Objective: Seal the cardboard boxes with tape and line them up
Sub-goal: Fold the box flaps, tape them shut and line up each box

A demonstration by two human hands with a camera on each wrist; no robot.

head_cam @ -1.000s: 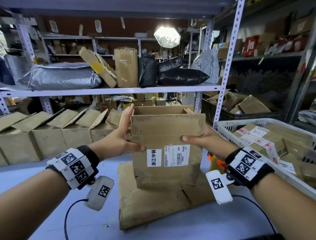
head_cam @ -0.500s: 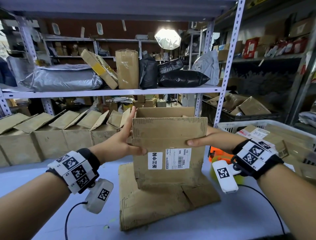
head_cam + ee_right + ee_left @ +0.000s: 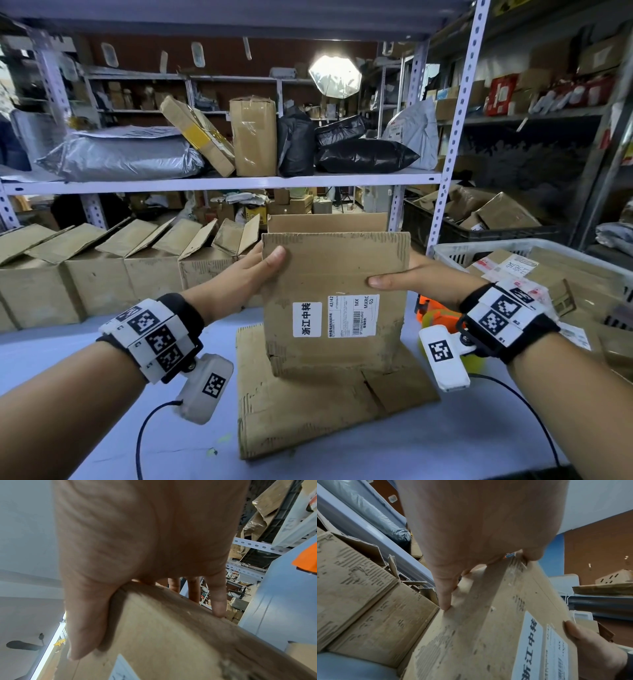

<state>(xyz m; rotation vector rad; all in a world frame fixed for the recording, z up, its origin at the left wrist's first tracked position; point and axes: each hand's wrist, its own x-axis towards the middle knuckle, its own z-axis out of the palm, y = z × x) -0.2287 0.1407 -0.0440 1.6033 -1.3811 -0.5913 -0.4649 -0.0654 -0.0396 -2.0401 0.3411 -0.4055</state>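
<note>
Taking the open cardboard box (image 3: 335, 301) at the centre as the landmark: far to its left, a row of open boxes (image 3: 102, 270) stands along the back of the pale table (image 3: 85, 428), their flaps raised. Nearer, the left hand (image 3: 246, 277) grips the box's left side, thumb laid across the front panel and fingers round the side wall. The box itself is upright with its top flaps open, and two white labels (image 3: 335, 318) sit on its front face. Its lower edge sits over a flattened sheet of cardboard (image 3: 308, 407) lying on the table; whether the two touch I cannot tell. At the box's right side, the right hand (image 3: 421, 281) clamps it, thumb on the front and fingers behind. Just right of that wrist shows an orange and yellow tape dispenser (image 3: 435, 315). Further right stands a white basket (image 3: 486, 245) of parcels.
</note>
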